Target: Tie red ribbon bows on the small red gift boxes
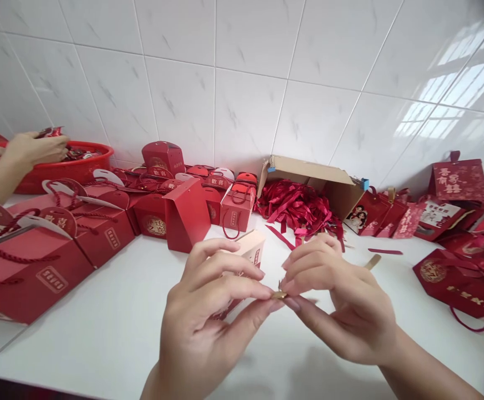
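My left hand [208, 316] and my right hand [333, 294] meet above the white counter, fingertips pinched together on a small gold piece [279, 295]. A thin tan strip [373, 261] sticks out behind my right hand. A small red and cream gift box [252, 247] lies just behind my left hand, partly hidden by the fingers. Both hands are closed in a pinch.
Red gift boxes [100, 233] with cord handles crowd the left and back. An open cardboard box [320, 178] spills red ribbons [295, 205]. Flat red bags [462, 278] lie at the right. Another person's hand [33, 149] reaches over a red basin [79, 164] at far left.
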